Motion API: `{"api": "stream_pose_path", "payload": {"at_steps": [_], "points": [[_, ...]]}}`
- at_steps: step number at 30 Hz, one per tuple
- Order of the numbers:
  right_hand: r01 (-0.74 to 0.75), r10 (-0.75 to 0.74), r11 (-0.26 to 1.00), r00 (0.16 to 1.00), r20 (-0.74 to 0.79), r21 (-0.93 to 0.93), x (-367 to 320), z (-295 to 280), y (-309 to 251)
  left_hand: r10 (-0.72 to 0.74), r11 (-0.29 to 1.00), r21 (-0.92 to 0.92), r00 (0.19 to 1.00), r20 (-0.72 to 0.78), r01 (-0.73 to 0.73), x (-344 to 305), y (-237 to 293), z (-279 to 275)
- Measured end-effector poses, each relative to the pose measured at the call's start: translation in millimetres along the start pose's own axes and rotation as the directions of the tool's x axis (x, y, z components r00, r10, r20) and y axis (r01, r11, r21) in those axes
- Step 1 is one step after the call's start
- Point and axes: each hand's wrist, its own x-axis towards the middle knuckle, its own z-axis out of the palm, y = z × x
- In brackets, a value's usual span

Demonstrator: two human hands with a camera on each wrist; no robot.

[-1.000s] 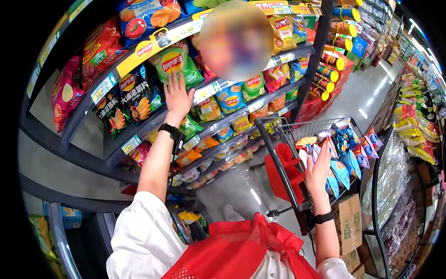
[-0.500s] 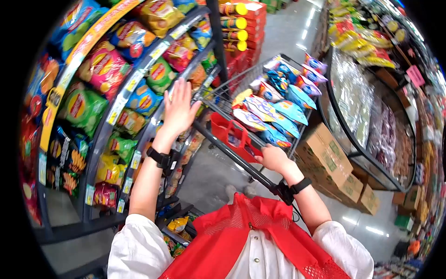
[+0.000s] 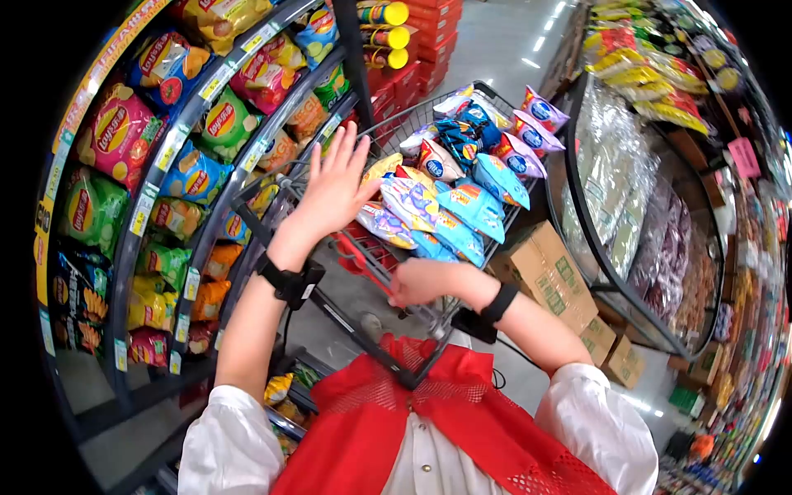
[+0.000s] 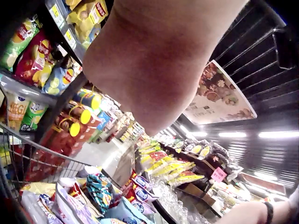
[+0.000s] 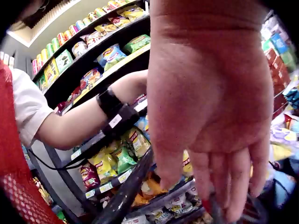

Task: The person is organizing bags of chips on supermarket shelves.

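A metal shopping cart with a black handle (image 3: 351, 330) stands in front of me, loaded with several snack bags. Nearest are a white-and-purple bag (image 3: 410, 203) and a light blue bag (image 3: 472, 208). My left hand (image 3: 328, 191) is spread over the cart's left side, close to the bags, fingers straight and holding nothing. At the cart's near edge is my right hand (image 3: 425, 282), back upward. The right wrist view shows the fingers of this hand (image 5: 212, 112) pointing down with dark cart parts at their tips. Part of the red cart insert (image 3: 355, 252) shows between the hands.
On the left, curved shelves hold chip bags (image 3: 120, 136). Red boxes (image 3: 429, 37) and yellow-capped canisters (image 3: 388, 37) stand ahead. Cardboard boxes (image 3: 544, 276) sit to the right beside a black-rimmed display bin (image 3: 569, 194). The floor aisle (image 3: 516, 49) runs forward.
My left hand has left the green chip bag on the shelf and moved right, over the cart. My right hand has come down to the cart, which now sits closer and turned.
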Motion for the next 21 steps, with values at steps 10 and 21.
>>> {"api": "stream_pose_path", "payload": {"at_steps": [10,21], "points": [[-0.464,0.238,0.808,0.821,-0.518,-0.364,117.1,-149.7,214.8,-0.300,0.949,-0.021,0.924,0.238,0.314,-23.0,50.6,1.0],[-0.592,0.403,0.714,0.785,-0.470,-0.375,163.6,-183.6,282.3,-0.433,0.855,-0.130,0.829,0.353,0.502,-54.3,62.1,23.2]]}}
